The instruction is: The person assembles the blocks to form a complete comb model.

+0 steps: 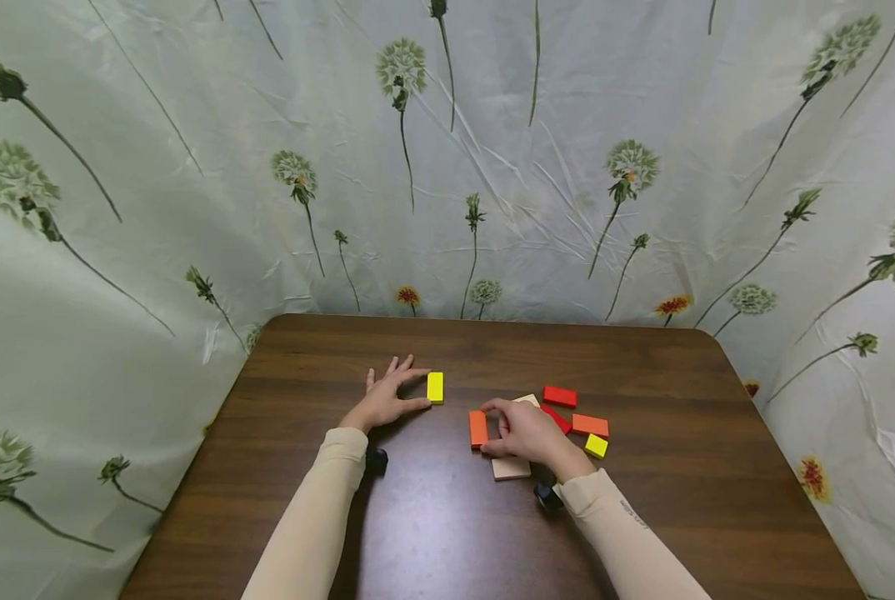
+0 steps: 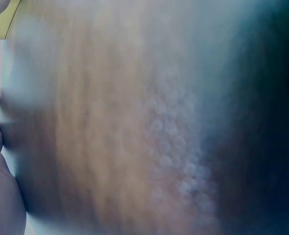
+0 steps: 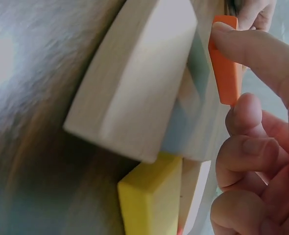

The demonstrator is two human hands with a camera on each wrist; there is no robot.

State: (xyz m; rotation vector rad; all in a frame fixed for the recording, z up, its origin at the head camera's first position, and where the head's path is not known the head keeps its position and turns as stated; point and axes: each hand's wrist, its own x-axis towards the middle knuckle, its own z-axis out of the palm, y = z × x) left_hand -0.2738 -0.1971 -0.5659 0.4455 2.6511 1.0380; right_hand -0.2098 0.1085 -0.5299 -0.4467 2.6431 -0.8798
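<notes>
The left wrist view is almost wholly blurred: the table shows only as a brown smear. A yellow block is cut off at the upper left corner. In the head view, the right hand hides most of a pale wooden block and part of a red block.

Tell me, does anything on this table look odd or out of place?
Only slightly: one yellow block lies alone by the left hand, apart from the loose cluster of blocks near the right hand. Nothing looks spilled or broken.
</notes>
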